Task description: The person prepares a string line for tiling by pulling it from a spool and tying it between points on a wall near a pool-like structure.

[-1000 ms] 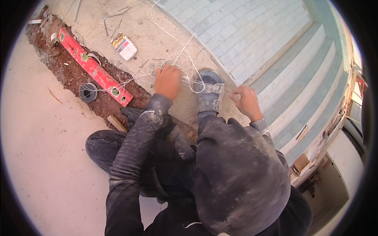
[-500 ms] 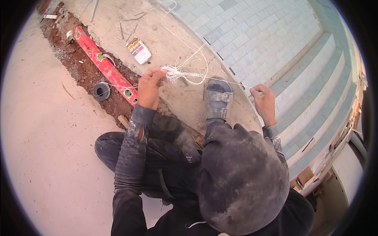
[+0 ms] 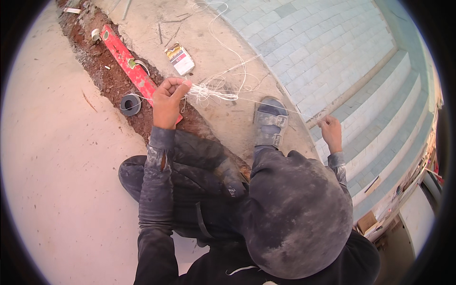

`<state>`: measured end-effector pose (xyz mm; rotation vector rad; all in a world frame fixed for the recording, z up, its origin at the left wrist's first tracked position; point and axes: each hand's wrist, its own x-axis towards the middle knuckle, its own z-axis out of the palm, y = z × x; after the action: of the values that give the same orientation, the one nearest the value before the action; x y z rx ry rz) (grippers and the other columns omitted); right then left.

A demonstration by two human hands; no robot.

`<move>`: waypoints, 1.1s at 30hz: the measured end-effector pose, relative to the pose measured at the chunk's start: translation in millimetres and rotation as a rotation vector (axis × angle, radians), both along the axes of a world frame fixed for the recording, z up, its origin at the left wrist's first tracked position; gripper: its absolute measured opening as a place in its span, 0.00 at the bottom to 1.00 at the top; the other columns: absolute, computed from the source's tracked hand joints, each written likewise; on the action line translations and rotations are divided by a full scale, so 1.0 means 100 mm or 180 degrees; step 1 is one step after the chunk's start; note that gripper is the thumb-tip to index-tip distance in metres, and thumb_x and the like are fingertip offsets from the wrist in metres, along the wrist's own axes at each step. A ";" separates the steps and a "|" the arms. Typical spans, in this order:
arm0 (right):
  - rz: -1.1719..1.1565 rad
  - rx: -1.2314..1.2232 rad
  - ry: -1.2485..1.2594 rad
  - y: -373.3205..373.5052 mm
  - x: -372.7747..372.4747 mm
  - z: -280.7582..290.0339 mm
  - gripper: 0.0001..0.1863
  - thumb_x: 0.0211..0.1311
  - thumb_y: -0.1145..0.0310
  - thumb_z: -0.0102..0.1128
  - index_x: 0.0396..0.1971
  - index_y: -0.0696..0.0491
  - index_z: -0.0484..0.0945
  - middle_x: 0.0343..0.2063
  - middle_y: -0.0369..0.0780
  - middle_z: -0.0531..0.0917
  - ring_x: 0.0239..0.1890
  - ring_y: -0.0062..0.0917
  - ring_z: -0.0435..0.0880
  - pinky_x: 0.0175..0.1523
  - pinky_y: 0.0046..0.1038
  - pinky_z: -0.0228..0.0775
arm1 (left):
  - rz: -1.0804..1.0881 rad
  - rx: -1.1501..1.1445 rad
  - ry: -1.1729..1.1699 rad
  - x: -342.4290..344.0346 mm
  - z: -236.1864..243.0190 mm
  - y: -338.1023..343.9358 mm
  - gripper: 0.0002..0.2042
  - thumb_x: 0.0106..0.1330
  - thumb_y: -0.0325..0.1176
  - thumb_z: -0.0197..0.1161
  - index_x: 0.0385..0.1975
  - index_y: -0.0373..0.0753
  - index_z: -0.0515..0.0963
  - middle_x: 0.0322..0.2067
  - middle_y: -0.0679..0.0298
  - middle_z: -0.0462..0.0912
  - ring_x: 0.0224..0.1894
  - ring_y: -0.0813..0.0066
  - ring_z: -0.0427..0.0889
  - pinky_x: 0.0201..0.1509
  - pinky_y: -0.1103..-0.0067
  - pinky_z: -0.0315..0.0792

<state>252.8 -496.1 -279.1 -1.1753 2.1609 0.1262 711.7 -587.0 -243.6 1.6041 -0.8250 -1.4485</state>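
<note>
My left hand is closed, pinching one end of a tangled bundle of white string between thumb and fingers. From the bundle a single strand runs taut to the right, over my sandalled foot. My right hand pinches the far end of that strand. Looser loops of string trail away over the concrete toward the tiles. Just beyond my left hand a red spirit level lies along the dirt trench, its near end partly hidden by the hand. A dark grey roll with string at it sits beside the level.
A white and yellow packet lies on the concrete strip. Thin sticks or wires lie beyond it. Pale tiled paving spreads at the far right, with curved steps below it. The reddish dirt trench runs along the left.
My hands have drawn farther apart, the left moving left and the right moving right and down. The strand between them has lengthened, and the view has shifted slightly.
</note>
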 end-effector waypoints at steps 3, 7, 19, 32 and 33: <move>0.1251 0.0159 0.0221 0.06 0.08 -0.02 0.12 0.50 0.62 0.63 0.28 0.55 0.83 0.26 0.44 0.83 0.34 0.36 0.82 0.42 0.33 0.70 | 0.0055 -0.0025 0.0172 0.03 -0.03 0.03 0.07 0.62 0.27 0.65 0.36 0.33 0.76 0.30 0.69 0.80 0.32 0.88 0.75 0.38 0.88 0.68; 0.1557 -0.1690 -0.0389 -0.35 0.82 0.15 0.09 0.54 0.65 0.63 0.31 0.54 0.83 0.27 0.42 0.83 0.35 0.35 0.81 0.46 0.32 0.68 | 0.0152 0.0080 0.0814 -0.03 -0.11 0.06 0.07 0.64 0.27 0.62 0.38 0.34 0.75 0.33 0.68 0.80 0.35 0.86 0.76 0.42 0.87 0.68; 0.1898 -0.2525 -0.2441 -1.05 2.41 0.21 0.07 0.55 0.69 0.65 0.32 0.56 0.81 0.24 0.39 0.80 0.29 0.32 0.78 0.39 0.30 0.67 | 0.0020 0.0394 0.1110 -0.08 -0.09 0.10 0.08 0.65 0.30 0.62 0.42 0.38 0.76 0.35 0.70 0.80 0.36 0.86 0.76 0.40 0.86 0.66; -0.0325 -0.1272 -0.3532 -1.19 2.24 0.21 0.10 0.63 0.69 0.59 0.33 0.62 0.81 0.23 0.35 0.83 0.24 0.11 0.74 0.29 0.18 0.64 | 0.0330 -0.0150 -0.1494 0.01 -0.10 0.11 0.13 0.62 0.33 0.66 0.43 0.34 0.78 0.33 0.69 0.80 0.33 0.85 0.74 0.35 0.85 0.67; -0.0330 -0.1226 -0.3547 -1.19 2.26 0.23 0.10 0.63 0.69 0.59 0.33 0.62 0.81 0.23 0.35 0.83 0.23 0.11 0.74 0.29 0.18 0.64 | 0.0190 -0.0256 -0.1692 -0.08 0.00 0.10 0.13 0.61 0.33 0.67 0.42 0.33 0.78 0.32 0.69 0.80 0.33 0.84 0.73 0.35 0.84 0.67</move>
<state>478.9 -615.4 -255.8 -0.9586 1.2419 -0.8301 703.9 -576.7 -243.2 1.9632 -1.1020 -0.9374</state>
